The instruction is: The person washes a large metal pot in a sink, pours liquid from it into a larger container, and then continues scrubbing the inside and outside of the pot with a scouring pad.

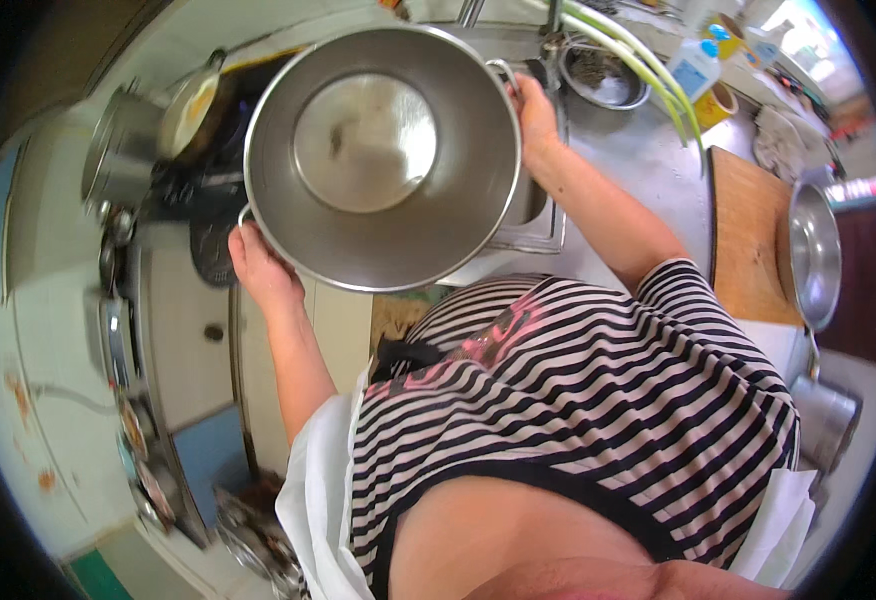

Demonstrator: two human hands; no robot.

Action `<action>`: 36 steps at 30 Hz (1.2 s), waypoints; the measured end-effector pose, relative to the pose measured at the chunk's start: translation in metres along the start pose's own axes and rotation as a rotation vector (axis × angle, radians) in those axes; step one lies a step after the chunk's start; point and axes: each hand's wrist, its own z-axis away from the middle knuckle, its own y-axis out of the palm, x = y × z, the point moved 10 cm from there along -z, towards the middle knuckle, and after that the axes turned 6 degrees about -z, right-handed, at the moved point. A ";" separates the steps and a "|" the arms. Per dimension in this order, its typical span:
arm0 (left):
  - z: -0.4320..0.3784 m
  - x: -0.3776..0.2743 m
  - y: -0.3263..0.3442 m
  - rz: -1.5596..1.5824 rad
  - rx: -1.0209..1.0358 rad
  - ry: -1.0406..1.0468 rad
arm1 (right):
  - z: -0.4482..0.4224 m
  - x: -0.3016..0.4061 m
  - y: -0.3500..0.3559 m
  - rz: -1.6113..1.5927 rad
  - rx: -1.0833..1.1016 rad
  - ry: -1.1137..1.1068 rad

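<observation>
A large, wide stainless steel pot (385, 247) with two loop handles is held up in front of my body, its open mouth facing me. My left hand (262, 266) grips it by the handle at the lower left. At the upper right, my right hand (535, 112) is closed around the other handle. The inside looks bare, with a dark smudge and a wet shine on its round bottom. Part of a sink (535, 217) shows behind the pot's right side; the rest of the basin is hidden by the pot.
To the left stand a pan (192, 116) with yellowish contents and a tall metal pot (119, 142). Right of the sink are a metal bowl (603, 75), green onions (633, 56), a wooden cutting board (745, 232) and a steel pan (813, 255). A faucet (553, 45) rises behind.
</observation>
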 end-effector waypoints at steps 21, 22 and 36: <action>-0.037 0.230 0.154 -0.518 0.359 -0.307 | -0.035 0.253 -0.081 1.518 -0.247 -0.959; -0.046 0.229 0.146 -0.507 0.335 -0.292 | -0.045 0.262 -0.072 1.631 -0.288 -1.000; -0.052 0.260 0.094 -0.622 0.316 -0.415 | -0.195 0.251 -0.097 2.219 -0.290 -0.796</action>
